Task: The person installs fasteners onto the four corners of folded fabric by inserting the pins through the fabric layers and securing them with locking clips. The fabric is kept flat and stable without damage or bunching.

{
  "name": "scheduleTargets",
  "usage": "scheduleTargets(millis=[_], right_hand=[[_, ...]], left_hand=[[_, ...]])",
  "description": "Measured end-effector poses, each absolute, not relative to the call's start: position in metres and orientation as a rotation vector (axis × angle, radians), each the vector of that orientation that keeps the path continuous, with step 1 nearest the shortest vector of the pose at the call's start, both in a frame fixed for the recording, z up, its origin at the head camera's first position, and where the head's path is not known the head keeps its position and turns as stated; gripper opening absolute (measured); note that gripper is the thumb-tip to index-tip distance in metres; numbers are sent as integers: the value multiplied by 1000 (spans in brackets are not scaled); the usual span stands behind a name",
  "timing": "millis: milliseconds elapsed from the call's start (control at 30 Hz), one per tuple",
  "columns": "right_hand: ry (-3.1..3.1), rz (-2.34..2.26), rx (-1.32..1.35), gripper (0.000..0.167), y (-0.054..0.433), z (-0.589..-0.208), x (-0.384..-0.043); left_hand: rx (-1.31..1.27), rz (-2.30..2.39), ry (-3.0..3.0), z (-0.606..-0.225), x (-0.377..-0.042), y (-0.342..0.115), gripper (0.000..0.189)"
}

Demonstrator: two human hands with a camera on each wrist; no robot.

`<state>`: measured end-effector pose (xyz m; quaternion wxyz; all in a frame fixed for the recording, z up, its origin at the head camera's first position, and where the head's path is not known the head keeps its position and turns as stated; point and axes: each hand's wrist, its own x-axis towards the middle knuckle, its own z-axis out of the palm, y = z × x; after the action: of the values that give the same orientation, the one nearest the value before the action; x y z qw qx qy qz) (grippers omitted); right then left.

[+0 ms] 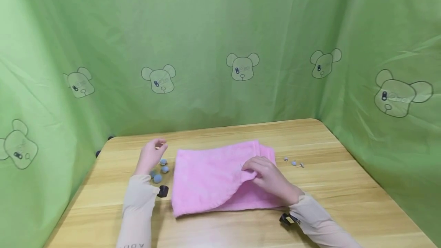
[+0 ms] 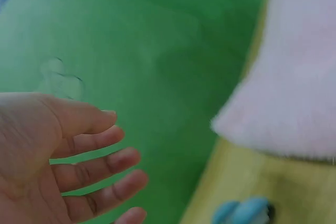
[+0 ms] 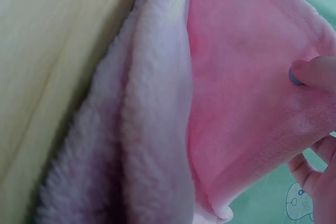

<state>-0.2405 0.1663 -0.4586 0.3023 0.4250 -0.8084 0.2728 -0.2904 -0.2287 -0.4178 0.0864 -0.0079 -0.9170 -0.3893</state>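
Observation:
A folded pink plush blanket [image 1: 206, 175] lies on the table, its near right corner lifted. My right hand [image 1: 267, 175] grips that raised corner. In the right wrist view the thumb presses a blue round-headed pin [image 3: 296, 76] against the blanket's inner side, with the other fingers across the edge. A thin point seems to poke up by the fingertips in the head view. My left hand [image 1: 151, 156] hovers left of the blanket, holding nothing; its fingers [image 2: 113, 163] are loosely spread in the left wrist view. Below it are several blue round caps [image 1: 157, 178].
Three pins [image 1: 294, 162] with pale blue heads lie right of the blanket. The wooden table [image 1: 330, 209] is enclosed on the far side and both flanks by a green curtain [image 1: 206, 18] with bear-head prints. Both wrists carry small black devices [image 1: 163, 191].

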Motion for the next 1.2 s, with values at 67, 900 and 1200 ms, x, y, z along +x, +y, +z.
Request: scheduleTargets(millis=[67, 900, 1200], right_hand=[[-2152, 720, 1122, 35, 167, -459, -240], [-2164, 724, 1164, 37, 170, -461, -241], [-2158, 736, 1170, 38, 170, -460, -241]], left_hand=[[-10, -1123, -2771, -424, -298, -232, 35], [187, -557, -3261, -446, -318, -232, 26], [168, -617, -3189, -440, -313, -237, 26]])
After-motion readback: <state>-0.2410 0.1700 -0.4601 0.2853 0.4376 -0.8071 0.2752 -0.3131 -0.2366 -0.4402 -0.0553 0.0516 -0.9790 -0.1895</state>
